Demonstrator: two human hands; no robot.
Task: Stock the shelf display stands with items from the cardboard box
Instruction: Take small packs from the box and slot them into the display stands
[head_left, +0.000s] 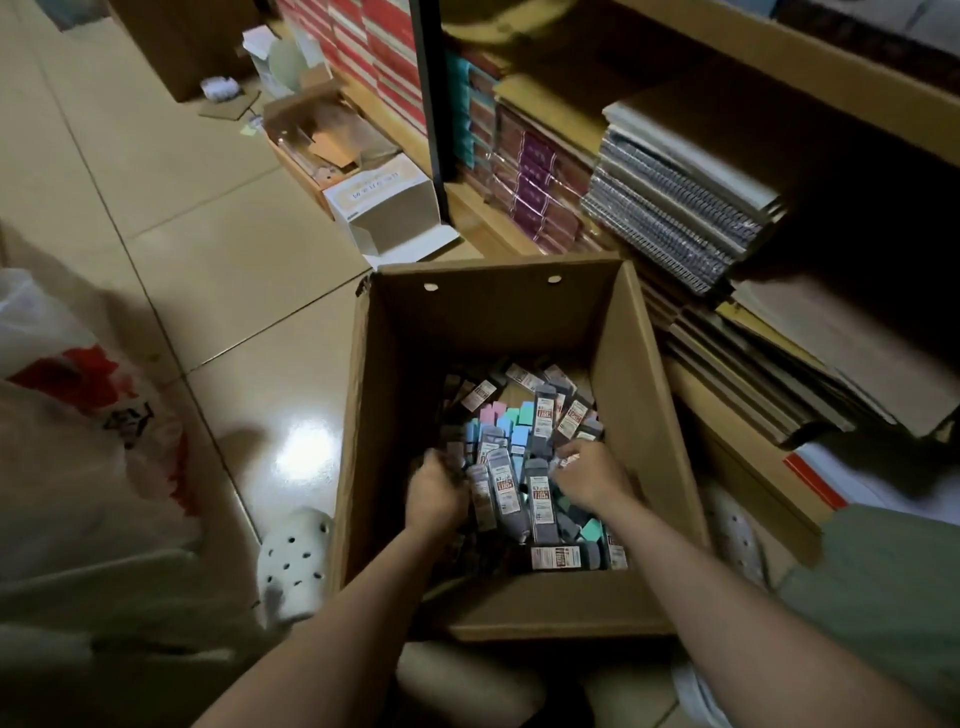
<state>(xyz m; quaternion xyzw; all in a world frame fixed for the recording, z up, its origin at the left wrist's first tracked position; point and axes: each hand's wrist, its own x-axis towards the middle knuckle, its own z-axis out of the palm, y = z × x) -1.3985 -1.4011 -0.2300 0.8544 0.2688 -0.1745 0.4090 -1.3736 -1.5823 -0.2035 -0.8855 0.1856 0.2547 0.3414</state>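
Cardboard box (395, 415) sits open on floor, walls tall, packs (511, 467) heaped low at bottom w/ little side room. Both hands deep inside: left grip (435, 488) curled into heap at left wall, right grip (589, 475) pinching a small pack near right wall. Shelf (691, 218) w/ stacked notebooks just beyond box, right. White shoe (296, 556) touching box's left side; plastic bag (78, 415) far left.

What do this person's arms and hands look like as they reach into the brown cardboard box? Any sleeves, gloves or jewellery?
Both forearms are bare up to the bottom edge of the picture: no sleeves show. The left hand and the right hand wear no gloves, and no watch, bracelet or ring is visible, though the light is dim. The fingertips are partly hidden among the packets in the brown cardboard box.
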